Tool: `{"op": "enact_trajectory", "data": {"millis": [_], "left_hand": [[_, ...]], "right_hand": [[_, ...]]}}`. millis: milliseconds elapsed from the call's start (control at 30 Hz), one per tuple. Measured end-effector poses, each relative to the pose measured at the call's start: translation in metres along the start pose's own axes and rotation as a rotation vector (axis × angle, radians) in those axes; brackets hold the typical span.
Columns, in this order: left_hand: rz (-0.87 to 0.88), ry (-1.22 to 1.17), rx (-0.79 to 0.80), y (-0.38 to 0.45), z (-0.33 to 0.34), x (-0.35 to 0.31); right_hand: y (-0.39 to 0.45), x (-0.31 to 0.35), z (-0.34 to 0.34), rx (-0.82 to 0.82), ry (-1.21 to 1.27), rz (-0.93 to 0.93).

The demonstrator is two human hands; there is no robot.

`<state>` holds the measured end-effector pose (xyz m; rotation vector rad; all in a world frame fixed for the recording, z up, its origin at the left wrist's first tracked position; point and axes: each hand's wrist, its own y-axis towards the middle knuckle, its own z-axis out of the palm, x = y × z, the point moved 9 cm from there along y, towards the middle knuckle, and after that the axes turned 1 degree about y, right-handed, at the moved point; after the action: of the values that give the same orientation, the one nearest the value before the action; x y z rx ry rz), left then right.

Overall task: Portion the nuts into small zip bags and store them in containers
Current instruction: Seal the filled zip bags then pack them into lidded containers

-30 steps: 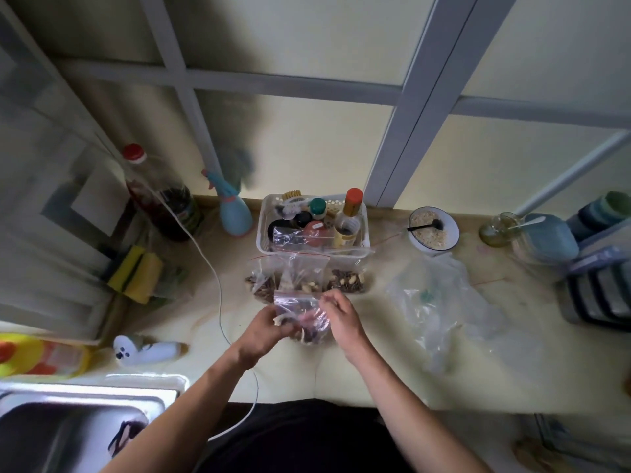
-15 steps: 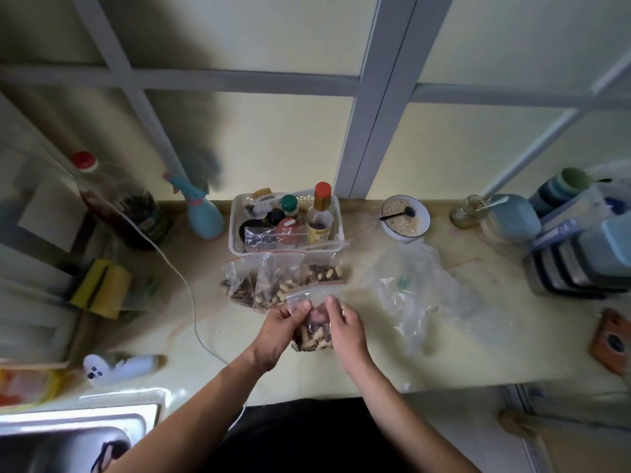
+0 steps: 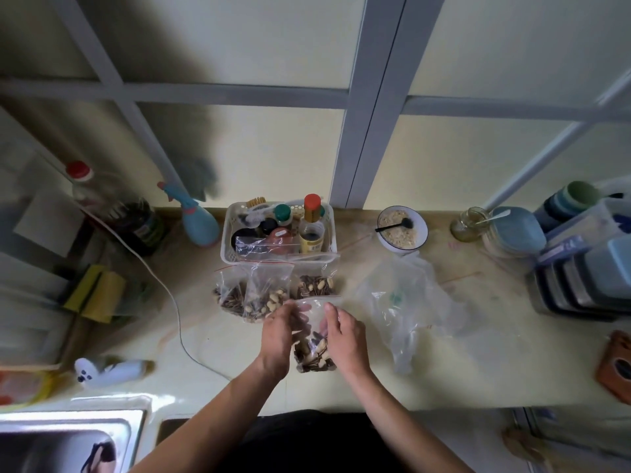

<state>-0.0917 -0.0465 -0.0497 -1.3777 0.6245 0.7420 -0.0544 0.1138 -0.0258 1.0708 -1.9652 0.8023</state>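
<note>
Both hands [image 3: 312, 332] grip zip bag [image 3: 313, 353] of nuts.

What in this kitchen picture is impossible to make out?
Head view only:
- Held zip bag: its seal, hidden by the left hand and right hand.
- Bottles in the white basket: labels too small.
- Sink: cut off by the bottom edge.

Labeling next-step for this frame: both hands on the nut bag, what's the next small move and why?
Probably pinch along the top and press the zip shut. The left hand and right hand hold the small zip bag upright by its mouth, nuts already settled at the bottom; three filled bags sit behind it by the white basket.
</note>
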Motion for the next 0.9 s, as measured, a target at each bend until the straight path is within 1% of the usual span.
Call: {"op": "enact_trajectory", "data": {"millis": [67,167,300,400,500,567,633,700,833,900], "left_hand": [[-0.001,-0.048,-0.063,-0.001,-0.001,-0.001],[0.049,-0.085,-0.127,-0.005,0.001,-0.008],[0.103,-0.056,-0.188,-0.010,0.005,-0.004],[0.137,-0.015,-0.194,-0.013,0.011,0.000],[0.164,-0.002,-0.134,-0.020,0.022,-0.011],[0.193,-0.002,-0.058,-0.028,0.033,-0.021],[0.169,-0.041,0.004,-0.035,0.045,-0.021],[0.136,-0.096,0.029,-0.038,0.052,-0.015],[0.073,-0.145,0.040,-0.035,0.055,-0.003],[0.052,-0.147,0.053,-0.034,0.055,0.002]], "right_hand": [[0.001,-0.002,0.001,0.069,0.009,0.021],[0.001,0.001,0.000,0.157,0.039,0.046],[0.004,0.006,-0.009,0.187,0.032,0.012],[0.004,0.005,-0.015,0.177,0.069,0.000],[0.006,-0.001,-0.018,0.199,0.163,0.031],[0.009,-0.003,-0.019,0.218,0.313,0.093],[0.011,-0.008,-0.022,0.186,0.442,0.165],[0.012,-0.014,-0.026,0.146,0.518,0.227],[0.012,-0.027,-0.035,0.087,0.587,0.324],[0.012,-0.026,-0.039,0.057,0.568,0.322]]}}
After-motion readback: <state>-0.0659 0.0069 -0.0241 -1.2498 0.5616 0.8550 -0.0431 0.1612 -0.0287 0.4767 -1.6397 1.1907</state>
